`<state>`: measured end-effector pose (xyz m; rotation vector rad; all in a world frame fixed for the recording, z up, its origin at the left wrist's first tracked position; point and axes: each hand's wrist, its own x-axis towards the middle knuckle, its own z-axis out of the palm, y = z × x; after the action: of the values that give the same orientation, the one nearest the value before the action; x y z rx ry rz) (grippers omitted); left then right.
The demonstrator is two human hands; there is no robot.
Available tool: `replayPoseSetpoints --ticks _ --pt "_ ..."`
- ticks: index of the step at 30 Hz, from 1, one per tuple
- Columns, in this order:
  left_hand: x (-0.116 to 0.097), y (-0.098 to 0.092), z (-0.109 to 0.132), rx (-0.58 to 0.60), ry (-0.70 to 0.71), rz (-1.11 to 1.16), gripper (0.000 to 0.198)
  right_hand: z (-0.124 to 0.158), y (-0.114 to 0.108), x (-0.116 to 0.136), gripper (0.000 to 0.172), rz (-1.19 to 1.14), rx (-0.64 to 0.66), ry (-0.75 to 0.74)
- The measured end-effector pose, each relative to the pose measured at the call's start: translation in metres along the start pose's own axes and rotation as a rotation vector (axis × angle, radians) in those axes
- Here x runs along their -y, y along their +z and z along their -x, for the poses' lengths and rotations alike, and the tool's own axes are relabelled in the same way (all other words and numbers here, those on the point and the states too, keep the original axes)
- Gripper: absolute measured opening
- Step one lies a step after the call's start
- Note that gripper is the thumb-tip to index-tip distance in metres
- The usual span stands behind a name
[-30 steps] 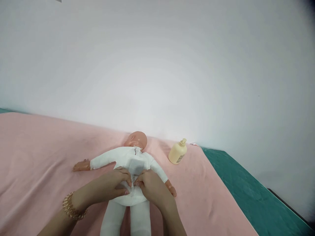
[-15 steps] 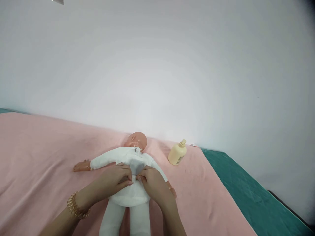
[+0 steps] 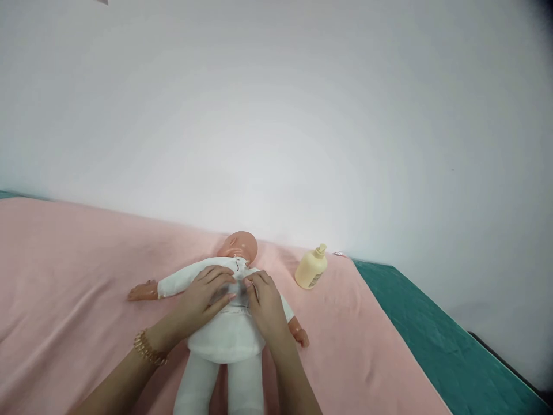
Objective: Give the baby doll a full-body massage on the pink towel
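Note:
A baby doll point(image 3: 224, 340) in a white suit lies face down on a pink blanket point(image 3: 64, 271), its head point(image 3: 239, 245) toward the wall. My left hand point(image 3: 207, 294) rests on the doll's upper back, fingers stretched out and lying flat on the cloth. My right hand point(image 3: 264, 302) lies beside it on the right of the back, fingers flat and close together, fingertips near the collar. Both hands touch the doll's back and hold nothing. A gold bracelet point(image 3: 149, 349) is on my left wrist.
A cream pump bottle point(image 3: 311, 268) stands on the blanket to the right of the doll's head. Beyond the blanket's right edge lies a green mat point(image 3: 432, 334). A plain white wall point(image 3: 276, 115) runs close behind the doll's head.
Both hands have slid up the doll's back from the waist toward the shoulders, and the fingers have gone from pressed together to lying flat.

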<state>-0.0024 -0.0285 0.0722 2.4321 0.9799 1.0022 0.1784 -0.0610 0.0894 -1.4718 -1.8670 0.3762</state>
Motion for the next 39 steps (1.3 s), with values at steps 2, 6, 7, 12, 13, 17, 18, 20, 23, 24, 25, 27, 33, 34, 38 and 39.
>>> replayPoseSetpoints --ticks 2,6,7,12,13,17,18,20,23,24,25,27,33,34,38,39 --pt "0.008 0.004 0.001 -0.01 0.016 -0.051 0.034 -0.002 0.014 -0.008 0.022 -0.052 -0.075 -0.016" --pt "0.017 0.011 0.002 0.03 0.007 -0.077 0.038 -0.004 0.03 -0.017 0.019 -0.052 -0.123 0.004" --pt "0.018 0.012 0.002 0.038 0.007 -0.075 0.037 -0.005 0.032 -0.017 0.019 -0.033 -0.11 0.005" --pt "0.019 0.014 0.0 0.049 0.006 -0.087 0.035 -0.008 0.034 -0.02 0.02 0.041 -0.043 0.007" --pt "0.019 0.015 0.0 0.048 0.007 -0.091 0.035 -0.008 0.035 -0.02 0.02 0.041 -0.044 0.007" --pt "0.021 0.019 0.001 0.032 0.021 -0.102 0.035 -0.007 0.037 -0.021 0.022 -0.017 -0.131 -0.005" --pt "0.022 0.02 0.002 0.014 0.025 -0.108 0.035 -0.006 0.037 -0.021 0.022 -0.044 -0.161 -0.016" --pt "0.025 0.024 0.003 -0.036 0.029 -0.121 0.039 -0.005 0.037 -0.021 0.02 -0.094 -0.2 -0.042" --pt "0.03 0.029 0.005 -0.05 0.034 -0.139 0.045 -0.006 0.037 -0.023 0.021 -0.115 -0.19 -0.048" --pt "0.032 0.03 0.005 -0.037 0.036 -0.142 0.045 -0.006 0.038 -0.025 0.021 -0.109 -0.177 -0.045" --pt "0.033 0.031 0.005 -0.021 0.036 -0.145 0.045 -0.007 0.038 -0.026 0.021 -0.099 -0.161 -0.044" --pt "0.035 0.031 0.005 -0.009 0.034 -0.15 0.043 -0.009 0.04 -0.029 0.02 -0.079 -0.136 -0.045" --pt "0.037 0.032 0.004 -0.033 0.039 -0.165 0.042 -0.009 0.043 -0.032 0.019 -0.08 -0.139 -0.058" --pt "0.038 0.033 0.004 -0.038 0.039 -0.162 0.042 -0.009 0.043 -0.032 0.02 -0.083 -0.15 -0.058" --pt "0.041 0.038 0.007 -0.076 0.03 -0.167 0.05 -0.007 0.044 -0.031 0.027 -0.064 -0.173 -0.042" --pt "0.042 0.039 0.007 -0.082 0.029 -0.173 0.052 -0.007 0.044 -0.031 0.029 -0.053 -0.167 -0.04"
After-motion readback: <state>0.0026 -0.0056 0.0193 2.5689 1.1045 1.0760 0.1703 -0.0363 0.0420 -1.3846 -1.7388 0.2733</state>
